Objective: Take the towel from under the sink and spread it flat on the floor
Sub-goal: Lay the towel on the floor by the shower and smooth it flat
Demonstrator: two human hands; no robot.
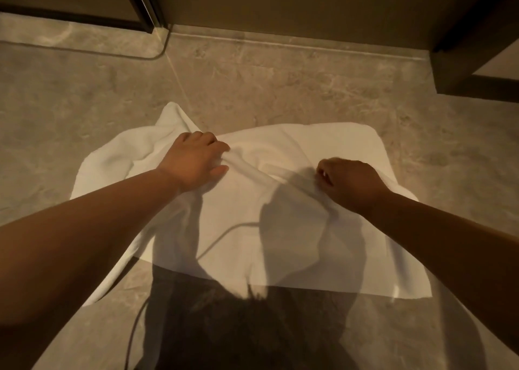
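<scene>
Towel (295,229) on floor (280,83), ridge pinched between both grips.

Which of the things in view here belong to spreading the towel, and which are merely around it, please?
Part of the job:
- white towel, on the floor but bunched at its left side
- left hand, gripping a fold
- right hand, pinching the cloth
- marble floor

Just around:
- dark door frame
- cabinet base, at right
</scene>
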